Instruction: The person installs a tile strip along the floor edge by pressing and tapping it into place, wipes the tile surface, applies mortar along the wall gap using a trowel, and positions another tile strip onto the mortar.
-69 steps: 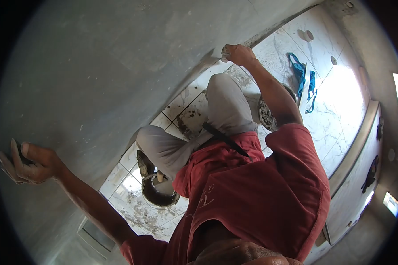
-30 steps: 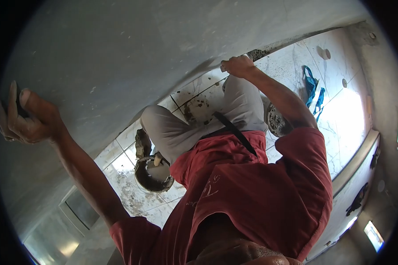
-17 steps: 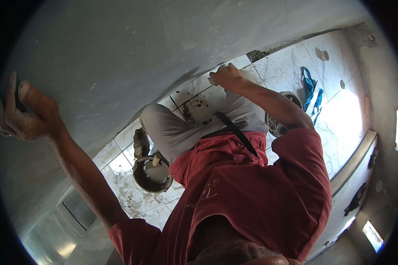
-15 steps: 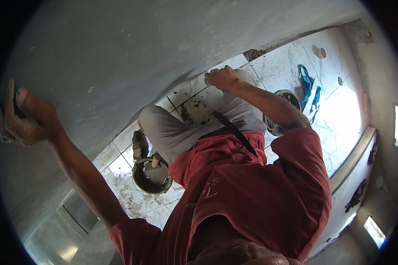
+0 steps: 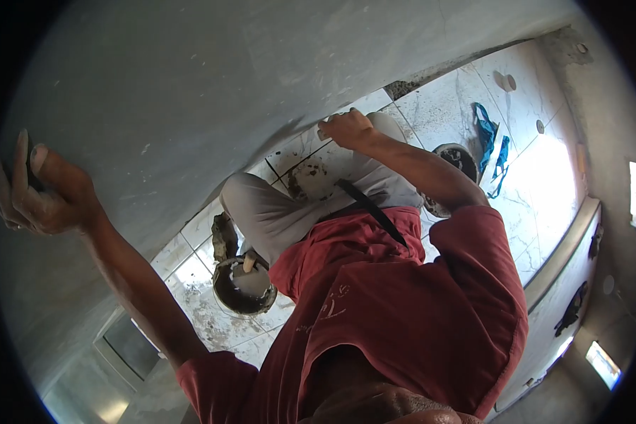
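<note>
My left hand (image 5: 49,189) is raised at the far left against the grey plastered wall (image 5: 212,78). Its fingers are apart, and I see nothing in them. Low by the foot of the wall, over my bent knee, my right hand (image 5: 348,130) has its fingers curled closed. A small pale edge shows at its fingertips, too little to name. Beside my left knee sits a mortar-smeared bucket (image 5: 226,293) with a wooden-looking handle (image 5: 249,263) in it. A second dirty bucket (image 5: 461,160) stands partly behind my right forearm.
White marbled floor tiles (image 5: 438,106) carry grey splatters. Blue straps or cloth (image 5: 486,131) lie to the right, near a round drain (image 5: 540,126). A pale ledge (image 5: 565,261) runs along the right side. A dark gap (image 5: 401,88) shows at the wall's foot.
My right hand has shifted slightly left along the wall's foot. The left hand stays nearly in place against the wall. The view has tilted a little.
</note>
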A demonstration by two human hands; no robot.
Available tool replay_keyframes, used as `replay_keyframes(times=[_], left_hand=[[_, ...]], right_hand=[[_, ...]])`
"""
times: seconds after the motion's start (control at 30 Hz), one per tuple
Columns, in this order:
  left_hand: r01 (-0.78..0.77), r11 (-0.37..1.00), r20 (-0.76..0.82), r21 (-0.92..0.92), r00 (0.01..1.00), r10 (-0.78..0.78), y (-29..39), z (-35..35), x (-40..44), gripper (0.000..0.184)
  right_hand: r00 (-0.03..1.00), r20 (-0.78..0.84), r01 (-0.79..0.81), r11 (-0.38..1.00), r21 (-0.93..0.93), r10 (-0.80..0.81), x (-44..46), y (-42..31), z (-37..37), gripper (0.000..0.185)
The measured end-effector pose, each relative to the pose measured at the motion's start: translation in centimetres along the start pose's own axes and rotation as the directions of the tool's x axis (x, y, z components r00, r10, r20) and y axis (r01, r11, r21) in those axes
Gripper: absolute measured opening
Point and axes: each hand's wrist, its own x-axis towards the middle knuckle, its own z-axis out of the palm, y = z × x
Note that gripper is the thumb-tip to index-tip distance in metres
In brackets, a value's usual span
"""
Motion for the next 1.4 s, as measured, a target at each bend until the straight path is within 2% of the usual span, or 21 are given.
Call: replay_keyframes(times=[0.07, 0.17, 0.23, 0.37, 0.47, 0.63, 0.7, 0.77, 0.83, 0.93, 0.97, 1.03, 1.07, 1.13, 1.23, 1.27, 1.33, 1.4], left_hand=[[0.032, 0.999, 0.059, 0.012, 0.998, -0.032, 0.0, -0.5, -0.4, 0.02], [-0.027, 0.996, 0.087, 0.087, 0.996, 0.019, -0.8, -0.1, -0.3, 0.02], [0.042, 0.989, 0.007, -0.138, 0.999, -0.042, -0.4, 0.1, 0.6, 0.021], [0.106, 0.988, 0.006, -0.113, 0.994, -0.106, 0.5, 0.0, 1.0, 0.019], [0.057, 0.99, -0.084, -0.13, 0.994, -0.069, 0.8, 0.2, 1.3, 0.024], [0.029, 0.993, -0.077, -0.115, 0.996, -0.038, 0.9, -0.2, 1.6, 0.022], [0.001, 0.994, -0.075, -0.11, 0.997, -0.009, 0.8, -0.2, 1.8, 0.021], [-0.058, 0.994, -0.078, -0.098, 0.996, 0.05, 0.3, -0.2, 1.6, 0.021], [-0.132, 0.989, -0.088, -0.073, 0.988, 0.125, 0.0, -0.4, 1.7, 0.021], [-0.205, 0.979, -0.145, -0.022, 0.969, 0.2, 1.7, -0.2, 2.3, 0.021], [-0.203, 0.979, -0.138, -0.022, 0.97, 0.198, 1.5, -0.7, 2.0, 0.021], [-0.067, 0.997, 0.156, -0.049, 0.985, 0.074, 0.8, -2.2, 1.2, 0.02], [-0.068, 0.997, 0.163, -0.046, 0.984, 0.074, 0.0, -2.1, 0.8, 0.02], [-0.281, 0.96, 0.078, 0.008, 0.957, 0.28, -1.7, -1.2, 0.7, 0.02], [-0.305, 0.951, -0.005, 0.048, 0.952, 0.306, -1.7, -0.7, 0.9, 0.02], [-0.304, 0.952, 0.007, 0.046, 0.953, 0.304, -1.2, -0.8, 0.9, 0.02], [-0.193, 0.978, 0.051, -0.077, 0.979, 0.197, 0.3, -1.5, 1.6, 0.02], [-0.197, 0.979, 0.098, -0.054, 0.975, 0.202, 0.3, -2.5, 2.0, 0.02]], right_hand=[[0.999, 0.032, 0.003, 1.0, 0.023, -0.004, 0.5, 1.6, 0.9, 0.028], [0.998, 0.067, -0.011, 0.999, 0.054, 0.007, 0.7, 1.3, 0.2, 0.03], [0.999, 0.035, -0.021, 0.997, 0.076, 0.018, 0.0, 0.3, -0.6, 0.028], [0.999, 0.03, -0.034, 0.991, 0.13, 0.03, 2.1, 0.0, 1.2, 0.025], [0.998, 0.015, 0.056, 0.993, 0.104, -0.057, 2.3, -1.5, 0.2, 0.024], [0.996, 0.077, 0.039, 0.994, 0.098, -0.046, 3.0, -3.6, -0.2, 0.026], [0.997, 0.047, 0.062, 0.989, 0.131, -0.069, 2.4, -4.6, -0.6, 0.026], [0.995, 0.023, 0.095, 0.984, 0.153, -0.099, 2.4, -5.1, -0.7, 0.026], [0.999, -0.015, 0.049, 0.974, 0.22, -0.047, 3.0, -5.2, 0.1, 0.025], [0.998, 0.006, 0.063, 0.978, 0.197, -0.066, 3.9, -5.0, 0.3, 0.027], [0.997, 0.011, 0.068, 0.978, 0.196, -0.072, 3.8, -5.1, 0.5, 0.027], [0.997, -0.056, 0.068, 0.968, 0.24, -0.056, 3.0, -6.1, -0.4, 0.028], [0.997, -0.054, 0.075, 0.968, 0.241, -0.064, 3.3, -6.2, 0.2, 0.028], [0.999, 0.012, 0.037, 0.968, 0.248, -0.042, 4.1, -6.3, 0.7, 0.029], [0.997, 0.008, 0.074, 0.963, 0.261, -0.079, 3.8, -6.9, -0.5, 0.032], [0.996, 0.017, 0.081, 0.962, 0.263, -0.088, 3.8, -7.2, -0.2, 0.032], [0.997, -0.071, 0.049, 0.929, 0.368, -0.024, 4.2, -7.4, 0.3, 0.036], [0.999, -0.042, 0.04, 0.943, 0.331, -0.027, 4.8, -7.6, 0.3, 0.037]])
